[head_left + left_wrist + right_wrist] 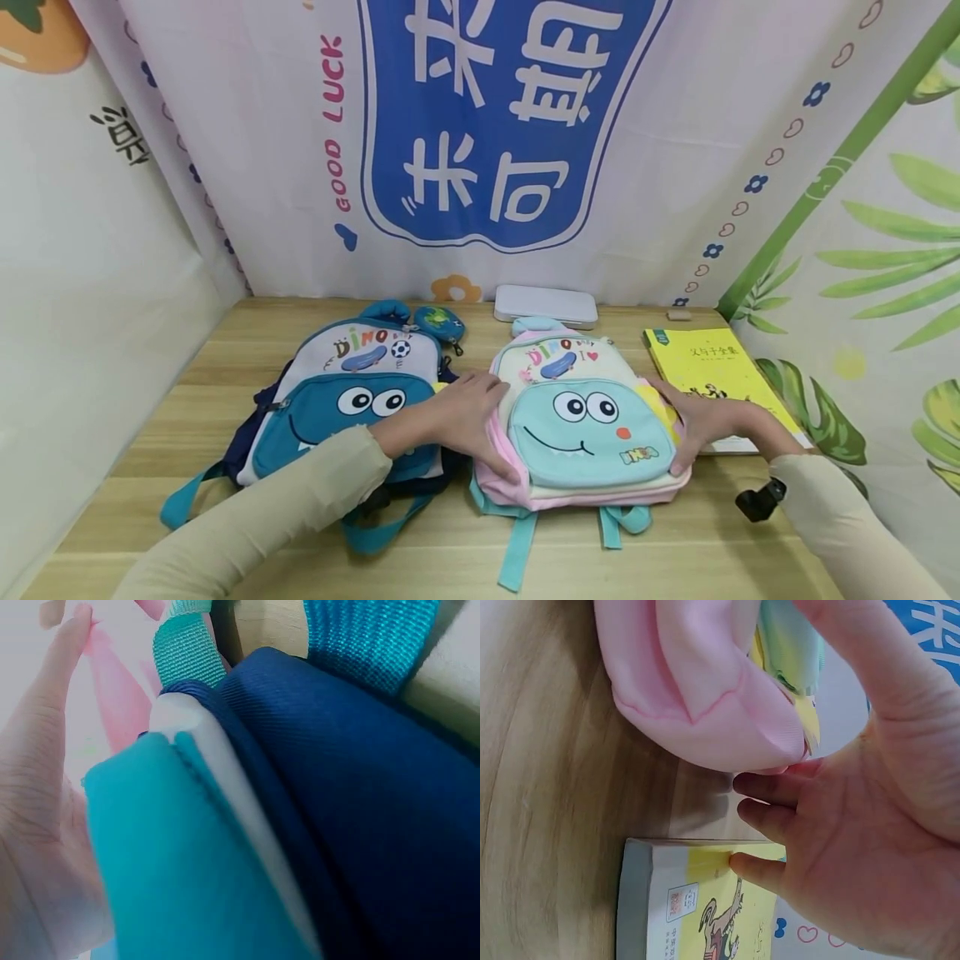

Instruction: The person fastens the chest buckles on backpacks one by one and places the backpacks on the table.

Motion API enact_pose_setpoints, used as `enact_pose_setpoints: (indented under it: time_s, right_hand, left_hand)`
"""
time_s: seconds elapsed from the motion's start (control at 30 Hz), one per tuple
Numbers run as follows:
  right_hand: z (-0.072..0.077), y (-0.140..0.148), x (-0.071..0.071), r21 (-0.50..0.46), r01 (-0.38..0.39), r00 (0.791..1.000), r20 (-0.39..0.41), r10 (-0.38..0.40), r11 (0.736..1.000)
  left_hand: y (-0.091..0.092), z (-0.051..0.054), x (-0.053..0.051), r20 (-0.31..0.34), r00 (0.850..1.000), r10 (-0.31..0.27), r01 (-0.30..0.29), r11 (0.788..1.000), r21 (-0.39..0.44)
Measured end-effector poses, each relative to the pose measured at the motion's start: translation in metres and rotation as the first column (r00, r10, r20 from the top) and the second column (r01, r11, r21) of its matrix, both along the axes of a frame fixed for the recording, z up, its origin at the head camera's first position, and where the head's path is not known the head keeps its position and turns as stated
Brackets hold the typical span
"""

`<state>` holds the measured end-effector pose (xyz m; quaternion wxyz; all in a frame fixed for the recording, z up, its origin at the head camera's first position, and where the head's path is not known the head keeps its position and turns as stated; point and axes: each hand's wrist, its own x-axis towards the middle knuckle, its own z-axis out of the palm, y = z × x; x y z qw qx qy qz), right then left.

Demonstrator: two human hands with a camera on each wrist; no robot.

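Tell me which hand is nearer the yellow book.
Right. The right hand is beside the yellow book, at one side of the pink backpack; the left hand is at the opposite side, by the blue backpack.

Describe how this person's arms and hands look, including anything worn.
The left sleeve and right sleeve are long, plain and pale beige, with cuffs ending near the wrists. The left hand and right hand are ungloved. A small black device sits by the right cuff.

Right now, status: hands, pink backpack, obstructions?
Left hand, right hand flanking pink dinosaur backpack. Face-up on table. Teal dinosaur backpack close left, yellow book close right.
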<state>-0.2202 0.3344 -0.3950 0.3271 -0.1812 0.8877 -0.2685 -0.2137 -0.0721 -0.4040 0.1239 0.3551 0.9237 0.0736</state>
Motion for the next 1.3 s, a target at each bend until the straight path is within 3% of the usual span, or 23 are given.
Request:
enact_pose_setpoints:
  time_s: [0.23,0.4,0.6,0.73,0.8,0.97,1.03,1.13,1.3]
  right_hand:
    - [0.006,0.006,-0.001,-0.045,0.022,1.000,-0.005,-0.022,0.999]
    - [0.018,0.010,-0.004,-0.143,-0.047,0.996,-0.083,0.035,0.989]
    - [0.042,0.012,-0.005,-0.252,-0.097,0.987,-0.148,0.060,0.963]
    - [0.058,0.013,-0.006,-0.340,-0.183,0.972,-0.202,0.119,0.922]
    - [0.063,0.012,-0.009,-0.391,-0.248,0.960,-0.219,0.172,0.886]
    - [0.077,0.005,-0.012,-0.433,-0.415,0.904,-0.294,0.310,0.800]
    - [0.082,0.001,-0.011,-0.423,-0.463,0.879,-0.332,0.342,0.779]
    - [0.088,-0.003,-0.007,-0.410,-0.487,0.864,-0.355,0.357,0.771]
    - [0.096,-0.011,0.001,-0.427,-0.476,0.868,-0.371,0.331,0.769]
  left_hand:
    - [0.001,-0.002,-0.005,0.072,0.997,0.007,-0.011,0.998,0.060]
    - [0.001,-0.002,-0.006,0.146,0.989,0.015,-0.028,0.996,0.087]
    - [0.000,-0.002,-0.006,0.200,0.980,0.021,-0.044,0.993,0.109]
    - [0.000,-0.003,-0.006,0.194,0.981,0.009,-0.031,0.993,0.110]
    - [0.000,-0.004,-0.006,0.190,0.982,0.000,-0.023,0.993,0.118]
    - [-0.001,-0.004,-0.002,0.174,0.985,-0.001,-0.023,0.990,0.137]
    - [0.000,-0.005,0.000,0.163,0.987,0.000,-0.024,0.989,0.145]
    - [0.002,-0.007,0.001,0.148,0.989,-0.011,-0.012,0.988,0.157]
    - [0.006,-0.007,0.002,0.142,0.990,-0.027,0.002,0.986,0.168]
